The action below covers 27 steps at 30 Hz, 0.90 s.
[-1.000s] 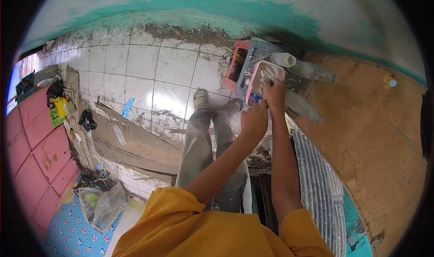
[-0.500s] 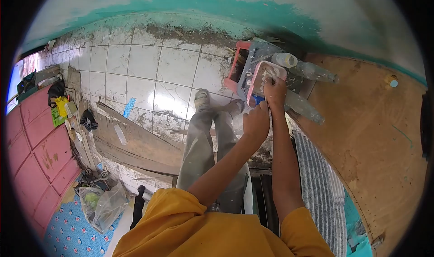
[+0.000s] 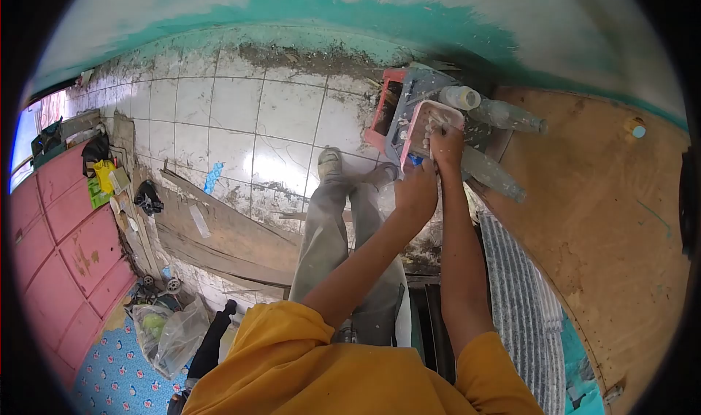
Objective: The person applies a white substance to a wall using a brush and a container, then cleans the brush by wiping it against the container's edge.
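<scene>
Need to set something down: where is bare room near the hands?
The plywood sheet right of the bottles is mostly bare, as are the floor tiles between the stool and the plank. The stool top is crowded: pink tray, bottles, left hand and right hand.

Grimy tiled floor (image 3: 241, 123) with planks (image 3: 219, 232) lying along its left edge, a plastic bag (image 3: 171, 331) by the pink door (image 3: 58, 240) (pretty scuffed), and plywood (image 3: 606, 218) over on the right.

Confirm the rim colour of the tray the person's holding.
The tray has a pink rim, inside smeared white; head view.
</scene>
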Each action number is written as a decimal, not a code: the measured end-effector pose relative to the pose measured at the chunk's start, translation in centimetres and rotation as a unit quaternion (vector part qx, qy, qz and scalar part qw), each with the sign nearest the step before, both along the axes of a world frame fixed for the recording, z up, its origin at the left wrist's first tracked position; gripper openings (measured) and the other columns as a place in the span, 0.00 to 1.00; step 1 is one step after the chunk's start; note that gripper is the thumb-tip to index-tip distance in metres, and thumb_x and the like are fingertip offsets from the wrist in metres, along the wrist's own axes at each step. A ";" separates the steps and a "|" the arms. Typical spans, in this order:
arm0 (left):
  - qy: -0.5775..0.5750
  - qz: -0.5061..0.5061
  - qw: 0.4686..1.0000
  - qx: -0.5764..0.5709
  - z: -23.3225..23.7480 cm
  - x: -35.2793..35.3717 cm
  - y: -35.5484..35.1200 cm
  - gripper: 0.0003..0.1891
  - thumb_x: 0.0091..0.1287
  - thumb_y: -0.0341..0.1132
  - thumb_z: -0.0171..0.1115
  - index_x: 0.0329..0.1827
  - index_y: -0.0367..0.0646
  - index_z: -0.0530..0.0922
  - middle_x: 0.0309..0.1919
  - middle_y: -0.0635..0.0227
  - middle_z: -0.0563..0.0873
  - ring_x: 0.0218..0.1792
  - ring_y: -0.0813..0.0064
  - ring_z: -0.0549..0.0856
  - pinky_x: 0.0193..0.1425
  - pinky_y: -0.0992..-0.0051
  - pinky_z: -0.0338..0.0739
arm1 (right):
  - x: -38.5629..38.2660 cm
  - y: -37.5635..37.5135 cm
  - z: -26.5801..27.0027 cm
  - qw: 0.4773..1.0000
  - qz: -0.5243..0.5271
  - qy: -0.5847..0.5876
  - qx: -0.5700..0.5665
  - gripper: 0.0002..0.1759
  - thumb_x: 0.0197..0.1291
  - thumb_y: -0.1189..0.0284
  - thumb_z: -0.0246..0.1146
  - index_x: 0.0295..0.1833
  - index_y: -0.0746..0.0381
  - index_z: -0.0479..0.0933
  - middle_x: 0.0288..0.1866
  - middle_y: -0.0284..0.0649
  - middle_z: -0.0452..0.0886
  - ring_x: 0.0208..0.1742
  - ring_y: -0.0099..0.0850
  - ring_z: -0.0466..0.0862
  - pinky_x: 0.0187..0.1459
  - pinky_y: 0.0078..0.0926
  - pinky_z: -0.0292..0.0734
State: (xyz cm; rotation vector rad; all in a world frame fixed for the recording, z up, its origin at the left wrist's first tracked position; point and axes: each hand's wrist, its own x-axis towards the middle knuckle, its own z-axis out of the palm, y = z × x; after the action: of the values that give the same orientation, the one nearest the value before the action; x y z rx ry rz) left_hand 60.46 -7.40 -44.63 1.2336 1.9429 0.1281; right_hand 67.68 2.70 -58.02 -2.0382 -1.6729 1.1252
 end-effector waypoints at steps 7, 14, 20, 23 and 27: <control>-0.045 0.023 0.999 -0.011 -0.1 -0.2 1.1 0.11 0.67 0.30 0.54 0.48 0.37 0.67 0.42 0.49 0.84 0.43 0.49 0.87 0.43 0.53 0.83 | 0.4 1.3 5.2 0.995 0.081 -0.037 -0.034 0.24 0.62 0.57 0.66 0.31 0.71 0.81 0.22 0.45 0.82 0.25 0.30 0.83 0.30 0.32 0.75; -0.104 0.070 0.989 0.073 0.4 0.1 0.1 0.12 0.67 0.28 0.51 0.49 0.32 0.65 0.37 0.38 0.82 0.40 0.37 0.85 0.45 0.49 0.80 | 1.5 -2.8 11.7 0.964 -0.051 0.164 -0.204 0.24 0.63 0.55 0.67 0.33 0.69 0.81 0.25 0.36 0.80 0.26 0.21 0.76 0.29 0.26 0.70; -0.248 0.154 0.950 0.113 0.8 0.2 -2.5 0.13 0.70 0.37 0.56 0.47 0.33 0.73 0.37 0.42 0.84 0.39 0.42 0.85 0.42 0.54 0.77 | 2.2 -6.2 14.1 0.955 -0.120 0.235 -0.136 0.19 0.67 0.61 0.66 0.37 0.69 0.82 0.27 0.33 0.81 0.27 0.19 0.76 0.31 0.24 0.71; -0.271 0.109 0.956 -0.034 1.3 -0.9 -3.1 0.15 0.70 0.42 0.59 0.41 0.35 0.79 0.32 0.49 0.85 0.34 0.52 0.85 0.39 0.60 0.75 | 2.9 -6.7 14.8 0.960 -0.114 0.213 -0.143 0.18 0.68 0.62 0.65 0.40 0.70 0.82 0.27 0.33 0.81 0.27 0.19 0.76 0.31 0.23 0.72; -0.358 0.130 0.924 -0.048 0.4 -1.1 -3.7 0.18 0.70 0.44 0.57 0.39 0.34 0.80 0.31 0.43 0.84 0.36 0.43 0.84 0.41 0.58 0.76 | 3.4 -8.0 14.8 0.967 -0.101 0.205 -0.114 0.19 0.68 0.61 0.64 0.44 0.71 0.82 0.28 0.34 0.82 0.28 0.18 0.76 0.29 0.20 0.71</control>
State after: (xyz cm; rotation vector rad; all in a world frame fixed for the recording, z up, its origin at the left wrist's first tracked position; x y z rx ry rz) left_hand 59.32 -11.12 -44.21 0.7090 1.4258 0.5362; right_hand 71.11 -5.28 -43.24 -1.8776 -1.1559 1.5914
